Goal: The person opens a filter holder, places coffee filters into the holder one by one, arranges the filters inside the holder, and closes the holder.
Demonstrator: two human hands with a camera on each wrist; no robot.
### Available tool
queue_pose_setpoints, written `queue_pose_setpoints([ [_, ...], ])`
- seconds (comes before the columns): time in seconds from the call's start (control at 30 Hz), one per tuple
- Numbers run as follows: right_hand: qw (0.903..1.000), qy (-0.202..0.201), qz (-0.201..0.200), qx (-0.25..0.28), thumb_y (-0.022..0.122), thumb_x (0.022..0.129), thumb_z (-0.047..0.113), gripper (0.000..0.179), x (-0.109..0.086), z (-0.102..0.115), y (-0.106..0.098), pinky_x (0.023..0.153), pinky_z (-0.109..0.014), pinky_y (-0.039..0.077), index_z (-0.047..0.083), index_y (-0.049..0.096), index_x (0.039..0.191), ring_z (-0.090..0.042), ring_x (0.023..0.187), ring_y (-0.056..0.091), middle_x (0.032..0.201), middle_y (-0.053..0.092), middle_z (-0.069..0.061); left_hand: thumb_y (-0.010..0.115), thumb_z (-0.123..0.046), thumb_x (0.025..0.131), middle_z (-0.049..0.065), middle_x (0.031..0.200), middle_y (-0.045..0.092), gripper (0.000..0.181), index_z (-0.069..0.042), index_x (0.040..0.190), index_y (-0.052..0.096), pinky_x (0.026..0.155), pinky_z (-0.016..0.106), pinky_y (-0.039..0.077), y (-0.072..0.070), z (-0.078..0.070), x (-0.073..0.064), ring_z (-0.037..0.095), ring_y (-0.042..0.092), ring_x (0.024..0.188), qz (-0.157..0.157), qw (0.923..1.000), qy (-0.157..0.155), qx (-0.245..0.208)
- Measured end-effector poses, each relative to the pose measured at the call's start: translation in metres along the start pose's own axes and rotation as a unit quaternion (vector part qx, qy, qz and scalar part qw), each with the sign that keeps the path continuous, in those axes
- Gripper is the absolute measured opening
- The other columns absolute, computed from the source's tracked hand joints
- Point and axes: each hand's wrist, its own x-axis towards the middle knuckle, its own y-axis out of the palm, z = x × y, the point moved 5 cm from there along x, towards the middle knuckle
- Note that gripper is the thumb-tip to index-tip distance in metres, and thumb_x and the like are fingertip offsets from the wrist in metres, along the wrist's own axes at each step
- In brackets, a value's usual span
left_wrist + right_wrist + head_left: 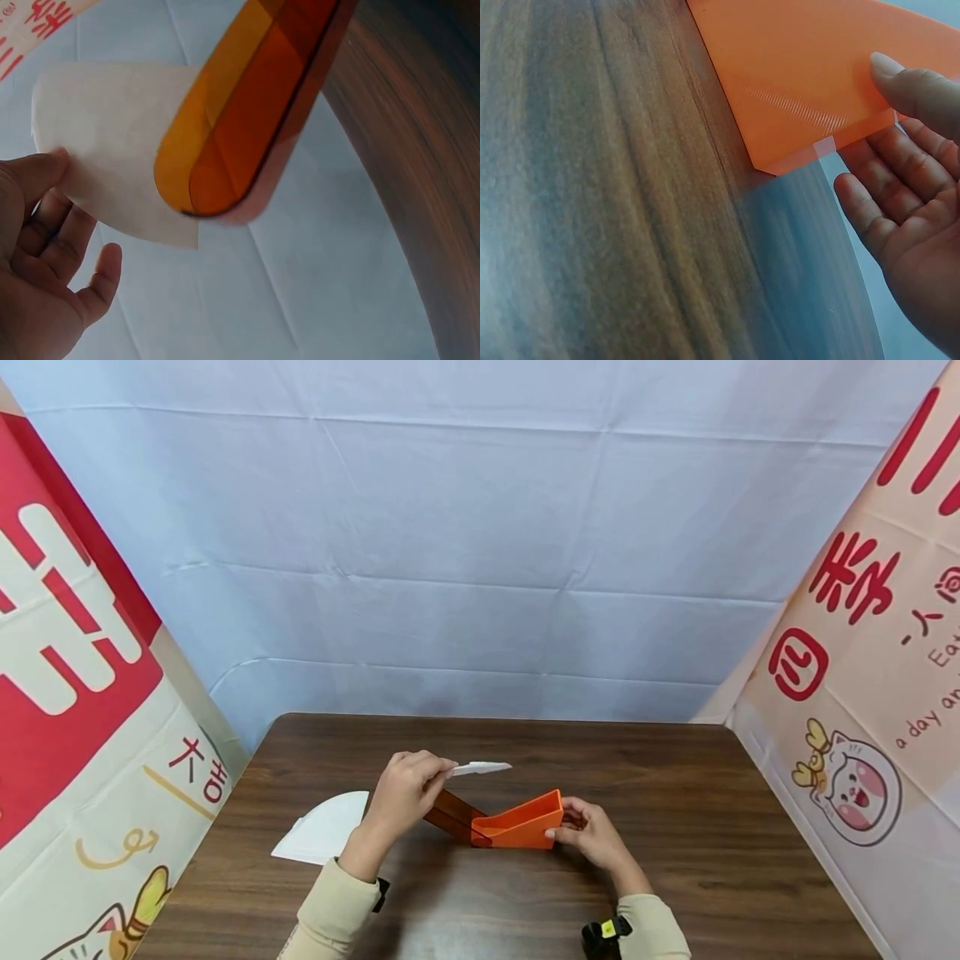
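Note:
My left hand point(401, 792) pinches a white coffee filter paper point(483, 767) between thumb and fingers, above an orange holder box. In the left wrist view this paper point(112, 142) spreads as a curved sheet, partly behind the box's amber see-through lid point(240, 127). The orange box point(528, 827) is on the table with its top uncovered, its amber lid point(452, 814) swung out to the left. My right hand point(596, 839) grips the box's right end, and the right wrist view has the thumb point(919, 94) on its side wall.
A fan-shaped pile of white filter papers point(322, 828) lies on the brown wooden table point(712, 877), left of my left forearm. A pale blue cloth point(480, 543) hangs behind the table. Printed cloths point(847, 693) stand at both sides.

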Motion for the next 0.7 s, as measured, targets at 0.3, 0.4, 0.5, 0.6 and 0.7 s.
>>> queue_pose_setpoints([
  [0.3, 0.9999, -0.008, -0.002, 0.008, 0.072, 0.078, -0.003, 0.035, -0.001, -0.002, -0.001, 0.073, -0.028, 0.051, -0.01, 0.058, 0.109, -0.035, 0.091, 0.061, 0.1, 0.063, -0.02, 0.076, -0.005, 0.075, -0.003, 0.078, 0.066, 0.014, -0.009, 0.088, 0.073, 0.064, 0.033, 0.046, 0.003, -0.012, 0.006, 0.008, 0.058, 0.065, 0.002, 0.9995, 0.01, -0.029],
  [0.4, 0.9999, -0.009, -0.002, 0.011, 0.072, 0.078, -0.003, 0.035, -0.001, -0.003, -0.001, 0.073, -0.028, 0.051, -0.01, 0.058, 0.109, -0.038, 0.091, 0.06, 0.1, 0.062, -0.02, 0.076, -0.005, 0.076, -0.002, 0.078, 0.066, 0.013, -0.009, 0.088, 0.073, 0.06, 0.028, 0.045, 0.005, -0.015, 0.007, 0.008, 0.057, 0.064, 0.009, 0.9993, 0.008, -0.036],
  [0.5, 0.9999, -0.009, -0.002, 0.011, 0.072, 0.078, -0.003, 0.035, -0.001, -0.003, 0.0, 0.074, -0.028, 0.051, -0.009, 0.057, 0.109, -0.04, 0.092, 0.059, 0.101, 0.062, -0.02, 0.075, -0.005, 0.077, -0.001, 0.079, 0.065, 0.012, -0.008, 0.088, 0.072, 0.057, 0.024, 0.046, 0.01, -0.018, 0.008, 0.008, 0.058, 0.066, 0.029, 0.9985, -0.006, -0.045],
  [0.6, 0.9999, -0.007, -0.004, 0.01, 0.072, 0.078, -0.003, 0.035, -0.001, -0.003, 0.0, 0.074, -0.028, 0.051, -0.009, 0.058, 0.109, -0.039, 0.093, 0.059, 0.101, 0.063, -0.02, 0.074, -0.005, 0.078, -0.001, 0.08, 0.064, 0.01, -0.009, 0.087, 0.072, 0.057, 0.02, 0.047, 0.017, -0.02, 0.006, 0.008, 0.057, 0.067, 0.061, 0.9965, -0.027, -0.051],
  [0.7, 1.0, 0.0, -0.008, 0.005, 0.072, 0.078, -0.003, 0.034, 0.0, -0.002, 0.0, 0.074, -0.028, 0.05, -0.008, 0.058, 0.109, -0.037, 0.093, 0.059, 0.101, 0.063, -0.019, 0.073, -0.005, 0.08, -0.002, 0.081, 0.063, 0.008, -0.01, 0.086, 0.071, 0.059, 0.021, 0.047, 0.025, -0.022, 0.005, 0.008, 0.057, 0.069, 0.092, 0.9933, -0.046, -0.052],
])
